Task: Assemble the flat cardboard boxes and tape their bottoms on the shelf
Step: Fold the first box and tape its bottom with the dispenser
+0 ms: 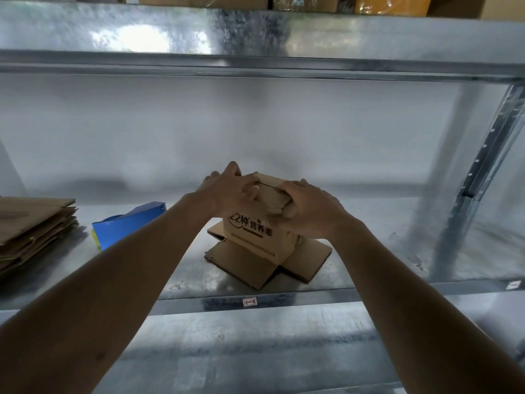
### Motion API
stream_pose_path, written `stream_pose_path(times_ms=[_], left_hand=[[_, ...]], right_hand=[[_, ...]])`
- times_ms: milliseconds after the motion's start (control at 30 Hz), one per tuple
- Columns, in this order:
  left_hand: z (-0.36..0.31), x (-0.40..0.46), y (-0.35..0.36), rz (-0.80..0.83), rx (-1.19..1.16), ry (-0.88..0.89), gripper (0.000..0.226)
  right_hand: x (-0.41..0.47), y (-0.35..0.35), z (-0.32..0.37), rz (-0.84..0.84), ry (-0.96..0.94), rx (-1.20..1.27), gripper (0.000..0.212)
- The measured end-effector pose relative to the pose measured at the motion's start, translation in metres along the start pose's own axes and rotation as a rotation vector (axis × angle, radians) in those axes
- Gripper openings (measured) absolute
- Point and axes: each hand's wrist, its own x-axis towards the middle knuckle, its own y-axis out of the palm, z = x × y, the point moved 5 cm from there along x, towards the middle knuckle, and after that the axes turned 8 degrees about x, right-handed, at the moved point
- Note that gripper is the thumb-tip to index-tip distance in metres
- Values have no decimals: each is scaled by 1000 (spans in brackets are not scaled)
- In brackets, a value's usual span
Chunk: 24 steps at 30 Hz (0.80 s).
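A small brown cardboard box [255,237] with dark printed lettering stands on the metal shelf [369,274], its lower flaps splayed flat on the shelf around it. My left hand [230,189] lies over the box's upper left side, fingers curled onto the folded top flaps. My right hand [309,209] covers the upper right side, its fingers curled over the same flaps. Between the two hands the corrugated edges of the folded flaps show. A blue tape dispenser [127,223] lies on the shelf to the left of the box, partly behind my left forearm.
A stack of flat cardboard boxes [31,226] lies at the shelf's left end. A perforated steel upright [483,172] stands at the right. Another shelf board runs overhead with brown boxes [204,1] on it. A small label [250,302] sits on the shelf's front edge.
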Motion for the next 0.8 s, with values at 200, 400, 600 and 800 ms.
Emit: stream_pose_path(times_ms=[200,400,600,800], left_hand=[[-6,-34,-17,5,-42,-86,43],[7,-56,-3,30,-267,-111,45],[61,-65,6,-191,-108,-235,51],[149,-83,15,-90,148,-449,56]], right_hand=[[9,-1,18,167,33,50,28],[20,16,31,71,72,-382,91],[21,22,58,-89,13,-461,63],[27,45,62,-185,3,-410,61]])
